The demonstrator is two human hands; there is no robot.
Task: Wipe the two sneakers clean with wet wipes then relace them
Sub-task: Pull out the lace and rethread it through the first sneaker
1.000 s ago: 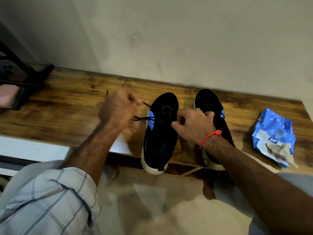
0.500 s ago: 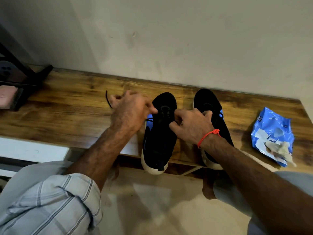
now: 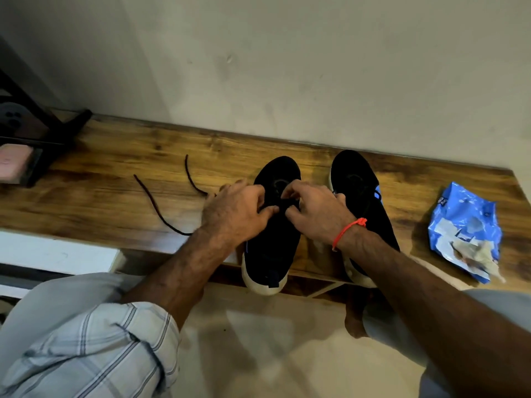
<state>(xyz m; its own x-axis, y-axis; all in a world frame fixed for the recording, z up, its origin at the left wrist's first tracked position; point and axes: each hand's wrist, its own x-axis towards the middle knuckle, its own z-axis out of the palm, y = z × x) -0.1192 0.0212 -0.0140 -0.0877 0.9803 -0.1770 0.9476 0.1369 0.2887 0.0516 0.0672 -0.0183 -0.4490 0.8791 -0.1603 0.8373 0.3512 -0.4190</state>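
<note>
Two black sneakers with white soles stand side by side on the wooden bench (image 3: 115, 173), heels over its front edge. My left hand (image 3: 234, 212) and my right hand (image 3: 313, 209) meet over the lacing area of the left sneaker (image 3: 273, 248), fingers curled and pinching the black lace (image 3: 155, 208) there. Two loose lace ends trail left across the bench. The right sneaker (image 3: 359, 182) sits partly behind my right wrist, which wears a red thread.
A blue wet-wipe pack (image 3: 462, 225) with a used wipe (image 3: 477, 254) on it lies at the bench's right end. A black stand (image 3: 43, 133) and a pink item (image 3: 11, 162) sit at the far left. The wall runs right behind the bench.
My left hand came in from the left to the sneaker's middle. The lace ends it held up now lie slack on the bench. My right hand shifted slightly left onto the laces.
</note>
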